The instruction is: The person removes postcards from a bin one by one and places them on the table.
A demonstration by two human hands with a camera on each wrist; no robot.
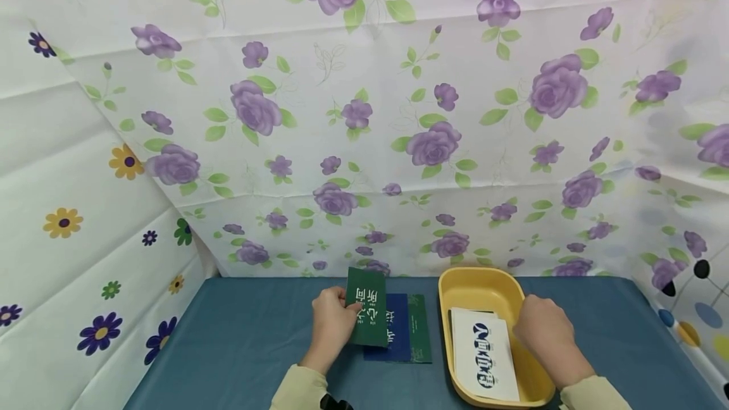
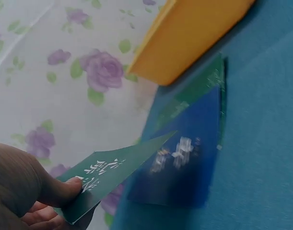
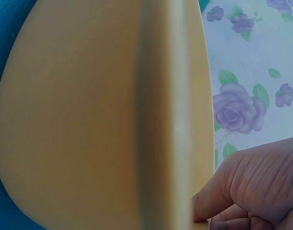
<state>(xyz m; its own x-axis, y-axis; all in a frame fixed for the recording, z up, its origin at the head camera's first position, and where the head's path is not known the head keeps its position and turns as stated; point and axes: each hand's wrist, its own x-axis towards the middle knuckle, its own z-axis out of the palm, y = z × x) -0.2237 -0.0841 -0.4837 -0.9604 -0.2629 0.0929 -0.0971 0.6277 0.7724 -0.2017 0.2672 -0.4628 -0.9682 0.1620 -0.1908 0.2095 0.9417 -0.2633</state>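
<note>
My left hand (image 1: 332,324) pinches a dark green card (image 1: 373,290) with white characters, thumb on its printed face. In the left wrist view the held green card (image 2: 122,167) is tilted above a blue card (image 2: 184,129). That blue card overlaps another green card (image 1: 420,328) on the table. A yellow plastic basin (image 1: 481,276) stands right of these cards, holding white cards (image 1: 464,359) with dark blue lettering on top. My right hand (image 1: 545,333) grips the basin's right rim with curled fingers; some fingertips are hidden. In the right wrist view its thumb (image 3: 211,201) meets the rim.
A blue-green cloth (image 1: 228,347) covers the table. Behind it hangs a white sheet with purple flowers (image 1: 433,144), and patterned sheets close off the left and right sides.
</note>
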